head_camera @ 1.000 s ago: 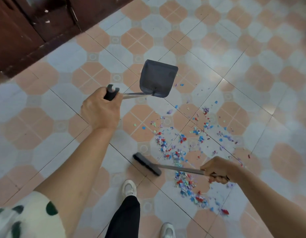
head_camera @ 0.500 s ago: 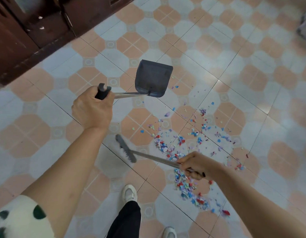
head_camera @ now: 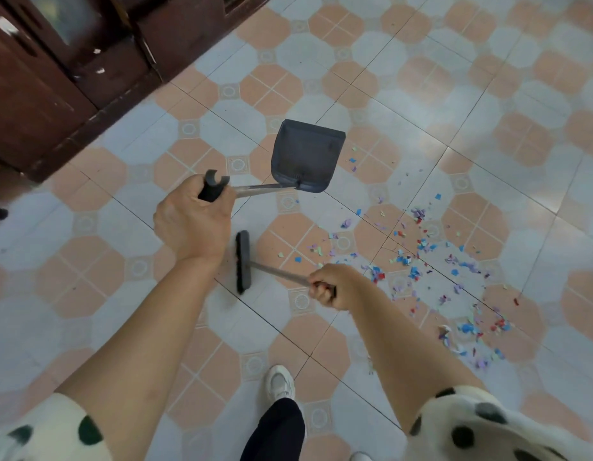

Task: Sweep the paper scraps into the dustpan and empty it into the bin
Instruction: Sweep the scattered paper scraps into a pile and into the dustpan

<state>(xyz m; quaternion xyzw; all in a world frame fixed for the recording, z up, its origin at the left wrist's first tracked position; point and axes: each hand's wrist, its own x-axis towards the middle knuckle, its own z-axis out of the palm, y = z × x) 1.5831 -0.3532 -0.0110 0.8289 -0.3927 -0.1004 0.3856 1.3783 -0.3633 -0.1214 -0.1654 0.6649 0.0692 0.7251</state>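
Gripped firmly, the dustpan [head_camera: 306,154] handle sits in the left hand [head_camera: 192,221] and the brush [head_camera: 242,261] in the right hand [head_camera: 331,286]; paper scraps [head_camera: 431,261] lie unswept centre-right, pan apparently empty, no bin in view.

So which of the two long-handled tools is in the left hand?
The dustpan, gripped by the left hand at its black handle end; the right hand holds the brush.
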